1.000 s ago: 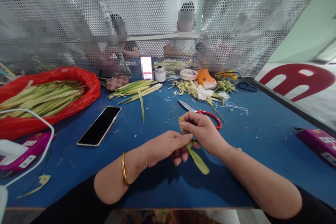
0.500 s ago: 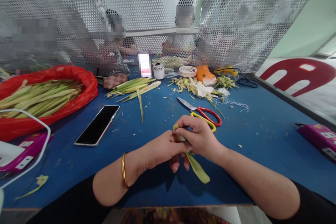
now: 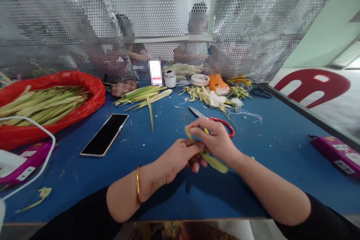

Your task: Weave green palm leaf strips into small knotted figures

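blue table (image 3: 281, 135) | left hand (image 3: 177, 156), right hand (image 3: 217, 140) together, pinching leaf strip (image 3: 217, 163) | strip yellow-green, narrow, bent

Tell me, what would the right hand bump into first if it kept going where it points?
The right hand, pinching a leaf strip, points away and leftward. Along that line it would probably reach the loose leaf first, then the leaf bundle; depth is hard to judge.

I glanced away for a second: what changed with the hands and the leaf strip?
The free end of the leaf strip swung up, from hanging toward the person to lying flatter, pointing right. The left hand and right hand kept pinching it; nothing was let go. The scissors and phone stayed put.
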A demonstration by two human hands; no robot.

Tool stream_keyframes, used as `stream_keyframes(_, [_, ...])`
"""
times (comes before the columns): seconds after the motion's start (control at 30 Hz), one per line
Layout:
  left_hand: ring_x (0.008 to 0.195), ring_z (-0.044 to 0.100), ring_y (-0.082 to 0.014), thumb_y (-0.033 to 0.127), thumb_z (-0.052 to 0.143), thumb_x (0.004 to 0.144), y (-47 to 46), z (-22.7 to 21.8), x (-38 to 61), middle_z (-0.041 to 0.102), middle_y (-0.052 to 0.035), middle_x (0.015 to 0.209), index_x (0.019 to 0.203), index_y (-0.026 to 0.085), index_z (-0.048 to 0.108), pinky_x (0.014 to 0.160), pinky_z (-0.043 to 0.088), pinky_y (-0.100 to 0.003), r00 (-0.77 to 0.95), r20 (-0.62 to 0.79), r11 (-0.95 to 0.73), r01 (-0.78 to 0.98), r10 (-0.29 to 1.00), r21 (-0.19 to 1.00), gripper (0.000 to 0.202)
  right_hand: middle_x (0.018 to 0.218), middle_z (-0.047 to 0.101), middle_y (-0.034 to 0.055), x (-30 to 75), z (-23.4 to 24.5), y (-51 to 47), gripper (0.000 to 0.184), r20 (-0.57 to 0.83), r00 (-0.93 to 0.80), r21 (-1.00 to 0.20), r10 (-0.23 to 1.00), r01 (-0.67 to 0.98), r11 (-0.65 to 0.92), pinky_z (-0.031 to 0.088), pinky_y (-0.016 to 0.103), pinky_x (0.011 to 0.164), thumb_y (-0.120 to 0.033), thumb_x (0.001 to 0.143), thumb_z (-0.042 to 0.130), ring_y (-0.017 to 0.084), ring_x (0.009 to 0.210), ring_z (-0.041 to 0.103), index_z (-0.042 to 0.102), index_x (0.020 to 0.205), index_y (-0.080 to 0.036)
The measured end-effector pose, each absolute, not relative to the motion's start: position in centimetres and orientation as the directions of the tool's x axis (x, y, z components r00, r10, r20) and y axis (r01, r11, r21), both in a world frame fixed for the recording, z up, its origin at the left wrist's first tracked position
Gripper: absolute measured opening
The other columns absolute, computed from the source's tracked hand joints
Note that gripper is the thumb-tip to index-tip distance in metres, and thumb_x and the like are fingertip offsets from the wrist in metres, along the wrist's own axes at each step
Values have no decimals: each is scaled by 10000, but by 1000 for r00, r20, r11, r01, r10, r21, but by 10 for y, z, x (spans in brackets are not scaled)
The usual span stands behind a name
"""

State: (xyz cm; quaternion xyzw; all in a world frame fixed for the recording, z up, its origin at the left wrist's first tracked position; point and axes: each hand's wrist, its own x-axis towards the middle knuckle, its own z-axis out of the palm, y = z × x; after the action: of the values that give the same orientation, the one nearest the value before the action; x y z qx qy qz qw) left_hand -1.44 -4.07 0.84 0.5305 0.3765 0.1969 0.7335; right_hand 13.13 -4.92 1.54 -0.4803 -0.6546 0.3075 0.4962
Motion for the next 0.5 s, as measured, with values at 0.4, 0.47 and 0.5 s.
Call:
stream_keyframes(0.4, [444,542,-84,539,523,853,-30,16,-27,657,-48,671,931,114,668,480,428,-200,625,-336,450,-28,705,892,456,549,514,-40,137,11,-45,385,-116,-96,-992,989,-31,-119,336,222,483,-523,739,699,87,482,461,604,651,-160])
stream_keyframes(0.47, [427,522,-79,500,557,836,-31,15,-25,627,-18,615,927,121,670,466,413,-191,634,-345,432,19,693,902,406,514,495,-51,134,10,-47,329,-125,-77,-984,989,-115,-134,350,213,482,-463,704,751,81,470,459,645,706,-152])
stream_keyframes(0.5, [422,513,-78,471,558,835,-31,14,-25,610,-5,589,916,124,670,462,408,-189,633,-352,427,37,690,903,374,499,495,-51,133,9,-48,313,-128,-52,-982,990,-134,-134,354,211,478,-440,692,765,80,465,455,662,724,-147])
